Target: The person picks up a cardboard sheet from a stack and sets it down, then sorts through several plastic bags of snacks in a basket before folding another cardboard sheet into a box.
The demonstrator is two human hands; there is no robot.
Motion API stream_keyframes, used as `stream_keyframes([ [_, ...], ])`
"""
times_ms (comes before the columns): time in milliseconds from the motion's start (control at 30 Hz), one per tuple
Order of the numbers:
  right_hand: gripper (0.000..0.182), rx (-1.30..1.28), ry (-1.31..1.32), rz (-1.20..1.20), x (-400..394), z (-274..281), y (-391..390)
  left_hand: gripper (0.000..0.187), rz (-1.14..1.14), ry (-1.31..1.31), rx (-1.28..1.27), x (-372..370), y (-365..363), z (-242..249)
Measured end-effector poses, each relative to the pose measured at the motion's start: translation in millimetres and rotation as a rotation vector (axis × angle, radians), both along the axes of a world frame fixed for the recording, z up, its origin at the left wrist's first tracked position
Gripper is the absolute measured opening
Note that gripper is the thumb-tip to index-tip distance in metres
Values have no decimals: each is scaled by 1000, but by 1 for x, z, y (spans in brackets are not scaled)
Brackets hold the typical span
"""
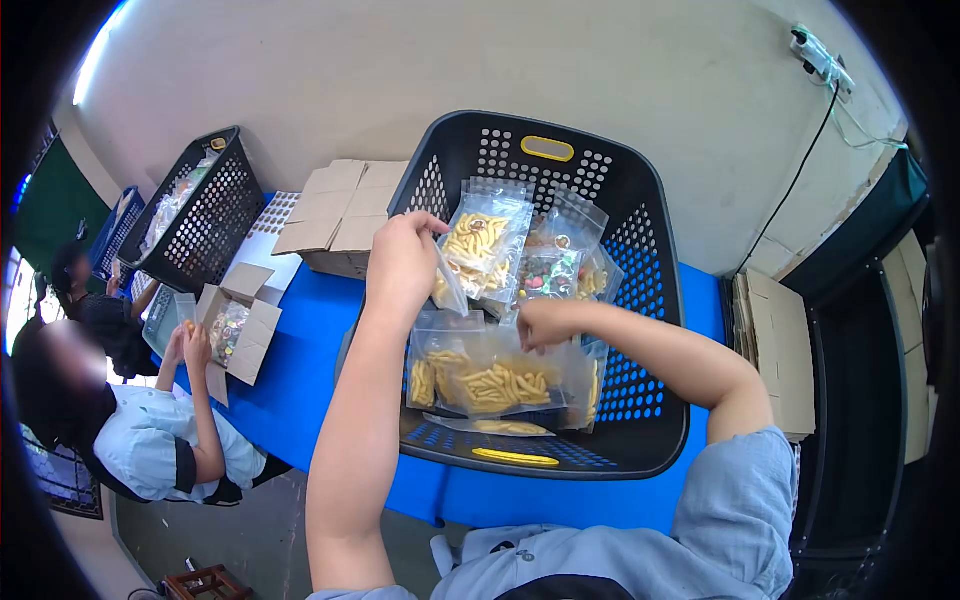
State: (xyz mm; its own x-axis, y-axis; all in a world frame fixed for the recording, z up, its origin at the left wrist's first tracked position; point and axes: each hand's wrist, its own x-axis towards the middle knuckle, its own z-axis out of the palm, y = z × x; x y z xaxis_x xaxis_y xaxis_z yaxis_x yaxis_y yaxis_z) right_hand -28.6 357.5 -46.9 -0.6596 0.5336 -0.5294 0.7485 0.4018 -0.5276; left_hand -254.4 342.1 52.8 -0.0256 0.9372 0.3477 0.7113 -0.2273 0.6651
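We see glossy plastic snack pouches [505,385], a smooth plastic perforated basket [455,150], a matt cardboard box [345,205] and a cloth sleeve [735,490].

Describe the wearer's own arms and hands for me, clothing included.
The left hand and right hand are bare, with no gloves and no watch or bracelet visible. The right sleeve is loose, plain grey-blue cloth, ending near the elbow, with the forearm uncovered. The left sleeve is mostly out of frame.
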Motion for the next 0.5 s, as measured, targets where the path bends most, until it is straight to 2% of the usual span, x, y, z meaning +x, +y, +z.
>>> stream_keyframes([
  [33,25,-101,-61,-88,2,21,6,25,41,54,21,1,-3,4],
  [67,28,-75,-84,-114,6,39,8,25,44,54,24,1,-2,3],
  [100,32,-34,-65,-143,13,49,9,24,61,51,76,0,0,0],
  [167,35,-146,34,-320,24,71,11,24,77,53,131,0,0,1],
  [267,36,-84,97,-273,43,82,22,23,49,32,6,1,-4,5],
  [333,34,-101,145,-405,47,96,23,24,-168,-16,-114,3,-5,6],
  [367,34,-60,159,-475,46,100,22,24,-171,-15,-111,5,-6,7],
  [433,34,-103,259,-485,41,94,27,27,-297,9,-353,14,-11,17],
  [500,33,-145,360,-495,31,95,27,27,-356,-48,-353,19,-8,6],
])
